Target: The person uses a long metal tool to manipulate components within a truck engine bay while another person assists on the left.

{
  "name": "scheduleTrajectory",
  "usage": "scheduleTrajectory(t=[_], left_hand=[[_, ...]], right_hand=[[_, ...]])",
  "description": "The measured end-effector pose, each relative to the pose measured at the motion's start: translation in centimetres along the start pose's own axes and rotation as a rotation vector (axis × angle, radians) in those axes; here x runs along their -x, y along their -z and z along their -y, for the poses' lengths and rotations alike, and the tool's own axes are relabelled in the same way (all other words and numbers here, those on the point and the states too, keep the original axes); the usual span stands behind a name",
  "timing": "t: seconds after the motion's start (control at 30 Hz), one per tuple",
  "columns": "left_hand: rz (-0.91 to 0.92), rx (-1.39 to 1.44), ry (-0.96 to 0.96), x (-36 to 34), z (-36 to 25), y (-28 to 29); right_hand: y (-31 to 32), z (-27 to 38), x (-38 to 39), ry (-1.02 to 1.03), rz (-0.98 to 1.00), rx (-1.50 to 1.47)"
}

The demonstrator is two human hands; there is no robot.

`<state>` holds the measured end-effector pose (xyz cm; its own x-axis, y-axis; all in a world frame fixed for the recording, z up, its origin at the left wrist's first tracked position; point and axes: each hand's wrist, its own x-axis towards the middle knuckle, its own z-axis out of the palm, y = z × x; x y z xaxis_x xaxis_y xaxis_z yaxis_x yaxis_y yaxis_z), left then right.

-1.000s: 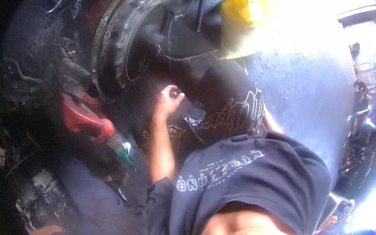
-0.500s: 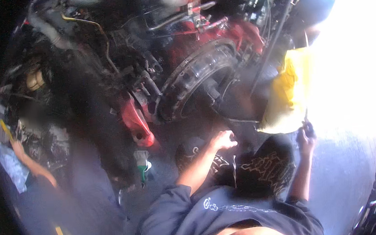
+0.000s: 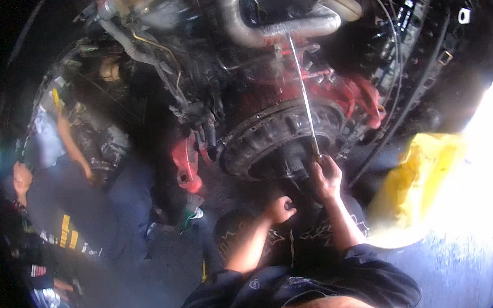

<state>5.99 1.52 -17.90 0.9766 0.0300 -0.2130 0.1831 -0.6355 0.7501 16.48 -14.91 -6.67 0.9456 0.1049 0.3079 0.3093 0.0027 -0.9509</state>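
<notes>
My right hand [image 3: 326, 176] is closed around the lower end of a long, thin silver rod [image 3: 303, 88]. The rod points up and away, passing in front of a big round dark clutch assembly [image 3: 242, 137] on a red engine housing [image 3: 271, 97]. A stubby dark shaft [image 3: 293, 161] juts from the middle of the clutch. Lower and to the left, my left hand [image 3: 279, 210] is curled with its fingers bent in, apart from the engine. Something dark shows at its fingertips, too small to name.
At right, a yellow plastic bag [image 3: 427, 166] covers a pale bucket [image 3: 400, 235]. A silver pipe [image 3: 283, 32] runs above the clutch. Red brackets [image 3: 184, 162] stick out from the engine. Left of me, a co-worker [image 3: 82, 196] reaches up with a yellow object [image 3: 56, 99].
My right hand has swung left from beside the yellow bag to in front of the clutch. My left hand sits slightly lower and farther left. The view has shifted, showing more of the engine.
</notes>
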Motion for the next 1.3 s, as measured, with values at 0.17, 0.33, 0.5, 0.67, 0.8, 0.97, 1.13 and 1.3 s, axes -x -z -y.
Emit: scheduleTrajectory(t=[0.17, 0.33, 0.5, 0.67, 0.8, 0.97, 1.13, 1.3], left_hand=[[0.020, -0.144, 0.179, 1.9, -4.0, 2.5], [-0.226, 0.054, 0.117, 5.9, -5.6, 4.8], [-0.431, -0.070, 0.126, 8.8, -6.6, 7.7], [-0.504, -0.004, 0.133, 10.9, -7.2, 9.9], [-0.417, -0.231, 0.095, 11.0, -11.3, 13.8], [-0.415, -0.387, -0.209, 8.6, -13.8, 17.6], [-0.622, -0.150, -0.362, 4.3, -18.6, 21.2], [-0.511, 0.264, -0.319, 0.0, -19.6, 21.5]], right_hand=[[-0.9, -2.6, -1.2, -0.039, -0.002, -0.102], [-2.0, -1.5, -2.4, -0.052, 0.068, -0.169], [-1.7, 0.9, -5.5, 0.040, 0.212, -0.114], [-0.9, 2.8, -8.7, -0.044, 0.271, -0.084], [0.0, 2.2, -9.8, -0.105, 0.273, -0.075], [0.7, 3.6, -8.3, -0.123, 0.356, -0.147], [1.1, 7.1, -5.6, 0.051, 0.445, -0.026], [-1.1, 9.4, -1.6, -0.256, 0.484, -0.201]])
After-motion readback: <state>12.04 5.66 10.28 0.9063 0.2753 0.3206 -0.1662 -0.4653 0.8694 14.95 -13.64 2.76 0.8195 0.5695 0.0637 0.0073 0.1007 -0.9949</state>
